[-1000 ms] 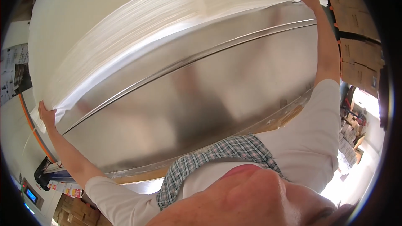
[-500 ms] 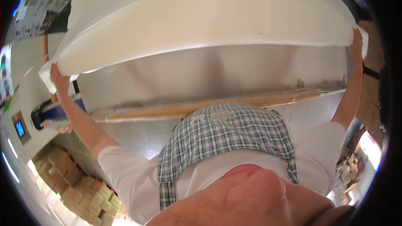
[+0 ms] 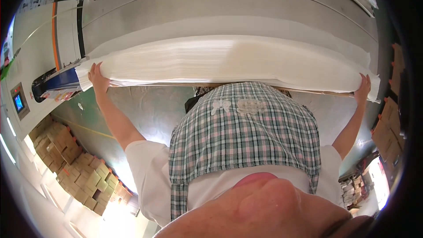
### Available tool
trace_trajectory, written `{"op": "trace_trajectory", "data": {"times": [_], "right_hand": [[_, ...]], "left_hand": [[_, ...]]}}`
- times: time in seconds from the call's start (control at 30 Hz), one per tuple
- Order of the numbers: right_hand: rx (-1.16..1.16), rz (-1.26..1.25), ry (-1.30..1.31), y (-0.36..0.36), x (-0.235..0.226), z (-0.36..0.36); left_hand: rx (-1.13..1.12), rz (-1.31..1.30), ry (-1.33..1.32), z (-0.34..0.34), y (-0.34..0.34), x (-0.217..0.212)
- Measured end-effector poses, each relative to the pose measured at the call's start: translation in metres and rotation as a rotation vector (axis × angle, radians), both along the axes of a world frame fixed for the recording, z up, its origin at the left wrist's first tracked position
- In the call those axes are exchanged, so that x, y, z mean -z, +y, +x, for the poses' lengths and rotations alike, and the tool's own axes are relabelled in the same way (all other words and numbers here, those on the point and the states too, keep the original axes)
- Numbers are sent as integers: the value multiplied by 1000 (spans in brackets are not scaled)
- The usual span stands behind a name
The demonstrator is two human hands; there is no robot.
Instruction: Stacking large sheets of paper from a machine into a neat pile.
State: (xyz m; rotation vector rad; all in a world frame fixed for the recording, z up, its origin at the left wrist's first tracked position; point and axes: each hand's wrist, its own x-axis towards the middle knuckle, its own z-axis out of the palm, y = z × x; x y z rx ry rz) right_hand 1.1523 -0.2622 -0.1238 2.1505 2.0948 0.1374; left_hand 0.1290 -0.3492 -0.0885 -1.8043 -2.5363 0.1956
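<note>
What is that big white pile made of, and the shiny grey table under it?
The white stack looks like paper: matte, with many thin sheet edges showing as fine lines along its front. The left hand and right hand grip its two ends. The grey table seems to be metal, probably brushed steel: it has a dull sheen, straight seams and small screw heads.

Bright, even indoor light. The white paper stack (image 3: 229, 64) is nearly washed out, its sheet edges hard to separate. Glare burns out the floor at the near left, beside the cartons (image 3: 70, 158). The steel table (image 3: 229, 0) shows soft sheen. Strong fisheye bending curves every straight edge; the rim is black. The near chin is blurred.
</note>
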Motion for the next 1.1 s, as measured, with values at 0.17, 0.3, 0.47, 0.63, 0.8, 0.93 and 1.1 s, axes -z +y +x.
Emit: {"op": "trace_trajectory", "data": {"times": [0.17,0.3,0.47,0.63,0.8,0.93,1.1], "right_hand": [[-95,-234,-45,34,-11,22],[-63,-652,60,103,-15,46],[353,-1016,72,211,21,5],[362,-930,101,224,29,38],[118,-665,-117,200,22,56],[-273,-135,785,166,-35,-132],[-805,-268,825,102,-91,-368]], "left_hand": [[-27,-194,7,-20,24,-14],[-144,-660,-59,-32,80,-16],[-174,-641,-236,-56,167,36],[-95,-442,-204,7,181,12],[175,283,-255,77,152,-28],[190,317,-1145,232,112,-57],[749,149,-1158,363,77,-55]]}}
